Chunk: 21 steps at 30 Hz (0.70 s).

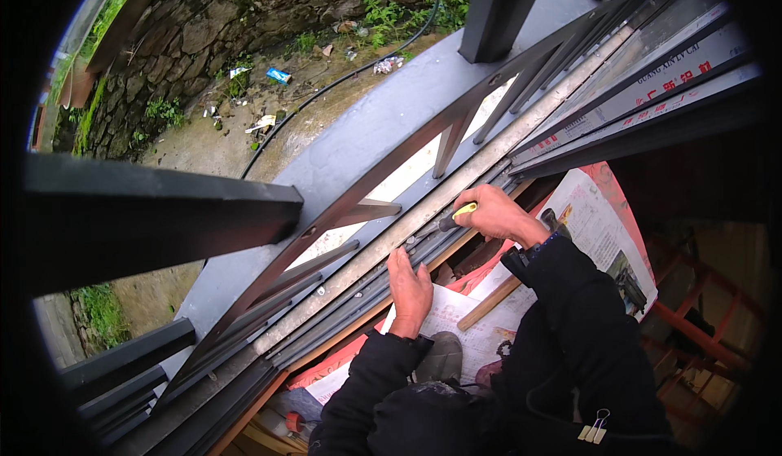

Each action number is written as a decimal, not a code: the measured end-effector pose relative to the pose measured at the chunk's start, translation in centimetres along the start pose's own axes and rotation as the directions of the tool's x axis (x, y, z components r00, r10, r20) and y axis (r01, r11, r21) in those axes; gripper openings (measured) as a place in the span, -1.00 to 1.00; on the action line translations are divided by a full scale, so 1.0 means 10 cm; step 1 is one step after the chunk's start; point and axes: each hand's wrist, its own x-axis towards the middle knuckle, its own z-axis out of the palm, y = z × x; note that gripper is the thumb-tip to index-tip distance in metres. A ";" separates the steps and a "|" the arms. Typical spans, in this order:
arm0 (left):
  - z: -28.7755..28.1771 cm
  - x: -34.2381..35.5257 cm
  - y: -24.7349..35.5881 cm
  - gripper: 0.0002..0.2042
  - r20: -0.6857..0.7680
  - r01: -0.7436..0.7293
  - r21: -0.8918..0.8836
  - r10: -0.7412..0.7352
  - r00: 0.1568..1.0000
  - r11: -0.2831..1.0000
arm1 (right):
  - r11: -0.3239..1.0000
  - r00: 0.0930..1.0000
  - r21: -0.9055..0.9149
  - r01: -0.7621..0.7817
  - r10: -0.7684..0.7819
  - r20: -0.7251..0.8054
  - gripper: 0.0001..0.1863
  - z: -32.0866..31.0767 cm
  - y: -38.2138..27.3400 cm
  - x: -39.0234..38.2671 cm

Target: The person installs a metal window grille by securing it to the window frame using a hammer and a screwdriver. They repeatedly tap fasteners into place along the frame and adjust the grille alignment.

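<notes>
My right hand [498, 214] is closed around the yellow-and-black handle of a screwdriver [447, 222]. Its metal shaft slants down to the left over a dark grey window track [376, 281]. Just below the tip, my left hand [410, 290] rests along the track, fingers stretched out together and thumb apart. Nothing shows clearly in it, though its palm side is hidden. A small silvery spot lies by the tip, too small to name. Beside the track runs a pale, rough strip of sill [399, 234].
A black metal railing [269, 199] rises beyond the sill, with a littered yard [220, 146] below. Dark window frames with printed film [652, 89] stand at right. Newspaper sheets [599, 228], a wooden handle [489, 303] and a red rack [709, 317] are near me.
</notes>
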 end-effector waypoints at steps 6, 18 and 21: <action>0.11 0.00 0.03 -0.43 -0.068 0.007 -0.077 -0.013 0.998 0.997 | 0.979 0.985 -0.118 0.166 -0.170 -0.030 -0.69 0.13 0.05 -0.05; -0.45 0.17 0.21 -0.38 -0.298 -0.090 -0.455 -0.056 0.953 0.886 | 0.856 0.829 0.093 0.508 -0.456 -0.324 -0.69 0.51 -0.21 -0.41; -0.48 -0.05 0.15 -0.37 -0.179 -0.051 -0.460 -0.037 0.983 0.887 | 0.879 0.823 -0.110 0.463 -0.473 -0.315 -0.70 0.57 -0.13 -0.55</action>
